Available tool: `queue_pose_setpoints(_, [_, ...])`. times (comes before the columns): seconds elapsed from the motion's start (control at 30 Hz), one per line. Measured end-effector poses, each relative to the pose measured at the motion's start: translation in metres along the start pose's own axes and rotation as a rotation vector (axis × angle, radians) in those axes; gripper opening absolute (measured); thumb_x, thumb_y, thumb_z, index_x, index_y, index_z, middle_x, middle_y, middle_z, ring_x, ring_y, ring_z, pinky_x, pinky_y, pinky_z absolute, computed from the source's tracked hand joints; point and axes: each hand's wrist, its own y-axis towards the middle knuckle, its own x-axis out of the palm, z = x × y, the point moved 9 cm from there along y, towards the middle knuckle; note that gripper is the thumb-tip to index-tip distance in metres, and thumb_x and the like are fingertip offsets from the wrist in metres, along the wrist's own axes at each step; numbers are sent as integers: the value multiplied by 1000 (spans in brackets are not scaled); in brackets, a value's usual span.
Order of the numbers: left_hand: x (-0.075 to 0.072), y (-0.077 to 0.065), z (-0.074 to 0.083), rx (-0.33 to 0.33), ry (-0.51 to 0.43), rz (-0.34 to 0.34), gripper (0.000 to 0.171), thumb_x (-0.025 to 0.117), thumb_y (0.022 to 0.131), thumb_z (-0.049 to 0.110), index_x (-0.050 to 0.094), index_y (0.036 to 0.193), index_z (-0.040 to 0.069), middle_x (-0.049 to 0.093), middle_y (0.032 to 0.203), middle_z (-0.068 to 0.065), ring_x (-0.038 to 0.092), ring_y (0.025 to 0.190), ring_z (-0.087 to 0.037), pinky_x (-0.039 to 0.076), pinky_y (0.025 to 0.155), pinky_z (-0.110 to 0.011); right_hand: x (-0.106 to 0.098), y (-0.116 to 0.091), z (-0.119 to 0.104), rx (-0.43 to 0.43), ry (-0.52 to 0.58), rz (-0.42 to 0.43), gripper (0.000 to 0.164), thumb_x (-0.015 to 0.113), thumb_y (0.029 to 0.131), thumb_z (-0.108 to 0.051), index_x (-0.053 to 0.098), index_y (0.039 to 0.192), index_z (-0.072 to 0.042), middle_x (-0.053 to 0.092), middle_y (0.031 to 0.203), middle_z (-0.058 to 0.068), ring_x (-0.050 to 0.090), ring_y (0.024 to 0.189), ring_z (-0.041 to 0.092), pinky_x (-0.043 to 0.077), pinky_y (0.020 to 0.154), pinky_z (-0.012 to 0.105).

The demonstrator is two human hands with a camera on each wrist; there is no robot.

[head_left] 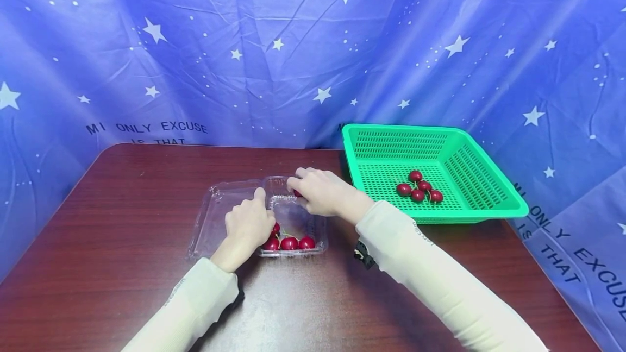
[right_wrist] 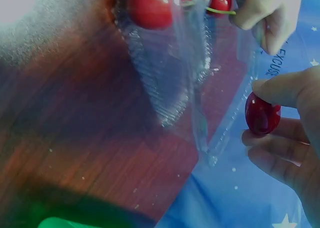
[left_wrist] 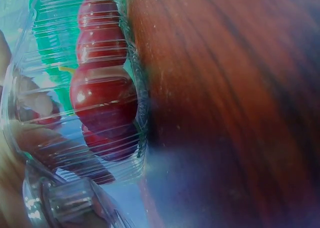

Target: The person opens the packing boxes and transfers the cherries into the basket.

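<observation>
While the right hand [head_left: 320, 193] pinched a cherry [right_wrist: 262, 114] near the far edge of the clear box [head_left: 293, 215], the left hand [head_left: 248, 222] lay along its left edge, grip impossible to tell. Filling seemed in hand; the next move probably called for lowering the cherry and letting go.

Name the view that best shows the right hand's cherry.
The right wrist view: the cherry, pinched by the right hand, is mostly uncovered. The head view shows only a sliver; the left wrist view, apparently a blurred red patch through the plastic box.
</observation>
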Motion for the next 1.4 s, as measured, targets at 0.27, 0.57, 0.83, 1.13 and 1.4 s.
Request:
queue_pose_setpoints(0.27, [0,0,1,2,-1,-1,30,56,89,27,48,109,6,71,85,-24,66,74,-43,50,58,-53,-12,-2,13,33,-8,23,18,68,83,-11,65,101,-8,63,91,10,62,81,25,57,67,42])
queue_pose_setpoints(0.57, [-1,-1,0,-4,-5,8,29,55,88,26,48,108,6,71,88,-25,66,76,-44,50,58,-54,-23,-6,28,71,16,57,18,68,85,-13,66,102,-8,64,90,11,63,81,25,56,64,42])
queue_pose_setpoints(0.83, [-2,-1,1,0,-15,12,28,55,87,25,48,107,6,71,89,-25,66,77,-45,51,59,-54,-31,-10,44,109,32,56,18,67,85,-11,66,103,-7,65,92,13,62,82,28,55,73,45])
queue_pose_setpoints(1.13, [1,0,2,-6,0,-9,29,55,89,27,48,109,7,71,86,-23,66,75,-43,50,57,-52,-36,-16,64,168,28,53,19,63,89,-11,66,106,-6,66,95,14,61,82,29,56,70,45])
queue_pose_setpoints(1.4, [0,0,-1,-18,13,-11,28,56,89,28,47,107,7,70,85,-23,66,74,-43,50,56,-52,-42,-22,78,213,50,52,17,60,91,-12,65,107,-6,65,96,14,60,85,29,54,73,46])
